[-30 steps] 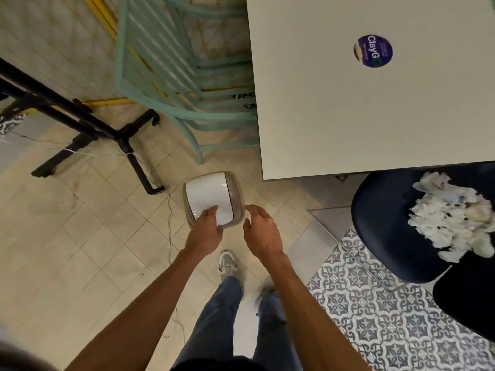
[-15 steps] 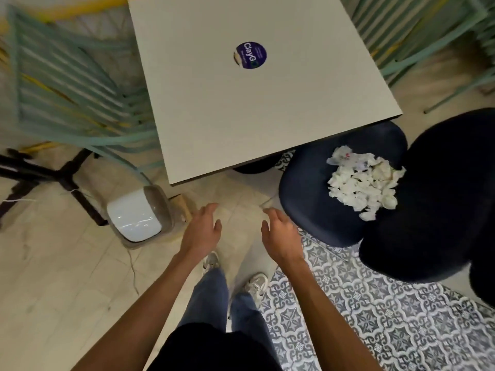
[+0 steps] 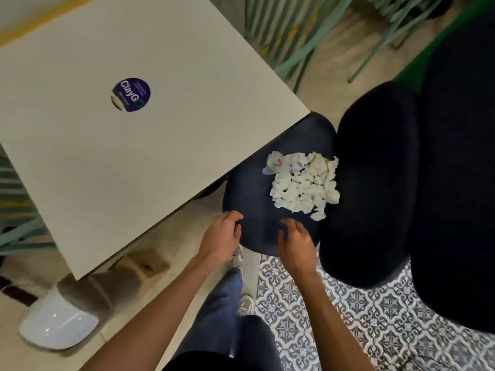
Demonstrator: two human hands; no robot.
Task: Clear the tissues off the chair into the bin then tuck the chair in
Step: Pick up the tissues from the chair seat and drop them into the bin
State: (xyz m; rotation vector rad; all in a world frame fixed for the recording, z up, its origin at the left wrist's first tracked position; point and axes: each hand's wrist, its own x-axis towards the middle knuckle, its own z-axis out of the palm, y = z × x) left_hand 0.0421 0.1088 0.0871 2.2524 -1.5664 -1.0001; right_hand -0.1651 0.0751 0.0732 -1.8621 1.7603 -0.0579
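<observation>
Moved from the bin point(image 3: 57, 324) to the chair seat point(image 3: 257, 188): left hand point(image 3: 223, 235) and right hand point(image 3: 293, 243), both loosely spread, holding nothing. Tissues point(image 3: 304, 183) piled on the seat beyond the fingertips.

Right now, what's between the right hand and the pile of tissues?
Only bare dark seat of the chair lies between the right hand and the tissues, in the head view.
</observation>
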